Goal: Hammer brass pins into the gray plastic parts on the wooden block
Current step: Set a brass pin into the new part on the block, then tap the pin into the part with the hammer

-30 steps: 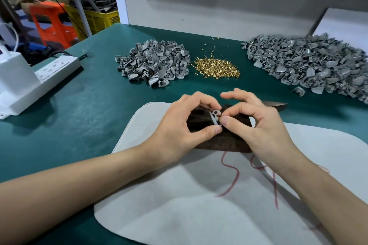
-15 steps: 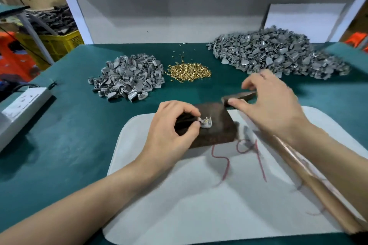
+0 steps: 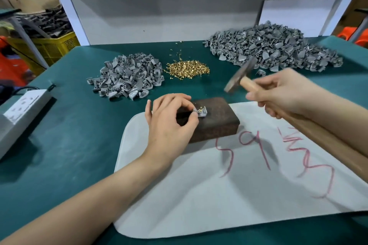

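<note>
Moved since half a second ago: hammer [image 3: 239,76], then lying beside the block under a reaching hand, now lifted clear of the surface; its head is blurred.

Surface: green table [image 3: 75,141] with a white mat [image 3: 209,201] at the near edge, marked in red scrawl. Wooden block [image 3: 219,121] sits on the mat's far edge.

On the table beyond: small pile of gray parts [image 3: 125,79] at left, heap of brass pins [image 3: 188,69] in the middle, large pile of gray parts [image 3: 274,49] at right. White power strip [image 3: 20,111] at far left.

Room: gray back panel, white board [image 3: 294,16] leaning against it, yellow crate [image 3: 53,45] off the table at left.

Right hand [image 3: 282,93]: fingers wrapped round the hammer's wooden handle just behind the head, which hangs above and right of the block.

Left hand [image 3: 169,123]: thumb and forefinger pinching the left edge of one gray plastic part [image 3: 202,114] on top of the block. Brass pin [image 3: 200,108] stands upright in that part.
</note>
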`<state>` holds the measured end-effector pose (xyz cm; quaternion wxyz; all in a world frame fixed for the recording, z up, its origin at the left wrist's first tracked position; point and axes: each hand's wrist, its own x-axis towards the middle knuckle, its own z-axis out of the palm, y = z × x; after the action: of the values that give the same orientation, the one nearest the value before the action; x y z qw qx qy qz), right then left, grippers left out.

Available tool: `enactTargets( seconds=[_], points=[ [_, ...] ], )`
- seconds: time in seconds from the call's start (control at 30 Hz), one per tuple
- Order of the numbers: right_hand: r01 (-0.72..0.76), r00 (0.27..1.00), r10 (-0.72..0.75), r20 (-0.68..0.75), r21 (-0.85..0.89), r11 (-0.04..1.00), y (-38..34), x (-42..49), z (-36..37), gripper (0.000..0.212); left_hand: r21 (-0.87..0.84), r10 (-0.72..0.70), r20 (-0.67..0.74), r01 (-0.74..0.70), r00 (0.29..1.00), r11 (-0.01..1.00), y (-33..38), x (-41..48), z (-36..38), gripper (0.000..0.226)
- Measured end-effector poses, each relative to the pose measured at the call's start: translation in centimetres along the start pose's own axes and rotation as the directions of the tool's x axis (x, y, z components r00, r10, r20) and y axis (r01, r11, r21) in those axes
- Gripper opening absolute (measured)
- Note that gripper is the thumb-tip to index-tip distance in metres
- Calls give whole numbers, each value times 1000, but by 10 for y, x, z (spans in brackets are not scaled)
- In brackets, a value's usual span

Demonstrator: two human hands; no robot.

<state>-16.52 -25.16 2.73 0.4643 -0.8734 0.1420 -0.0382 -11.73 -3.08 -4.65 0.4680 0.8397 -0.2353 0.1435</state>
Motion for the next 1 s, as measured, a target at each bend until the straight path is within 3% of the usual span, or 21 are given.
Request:
enactTargets(
  seconds=[0.1,0.2,0.43,0.6,0.73,0.87,1.0],
  points=[
    [190,976,-187,112,-8,982,-30,-24,0,33,-15,-18,9,18,1000,1000,0,2,0,12],
    [304,933,-255,253,-178,936,-49,-37,10,33,-42,-25,5,25,1000,999,0,2,0,20],
    [344,938,-301,173,-352,871,-52,-43,20,36,-96,-13,16,14,1000,995,0,2,-1,19],
    [398,915,-389,108,-396,827,-60,-46,16,26,-84,-9,24,11,1000,996,0,1,-1,20],
    [392,919,-339,200,-553,735,-61,-45,36,27,-91,-16,25,18,1000,996,1,1,-1,29],
    [435,889,-454,67,-436,787,-74,-45,18,27,-88,-19,16,20,1000,996,3,1,-2,32],
    [402,915,-331,229,-474,784,-62,-55,41,26,-116,-12,23,14,1000,993,1,-2,-2,24]
  ],
)
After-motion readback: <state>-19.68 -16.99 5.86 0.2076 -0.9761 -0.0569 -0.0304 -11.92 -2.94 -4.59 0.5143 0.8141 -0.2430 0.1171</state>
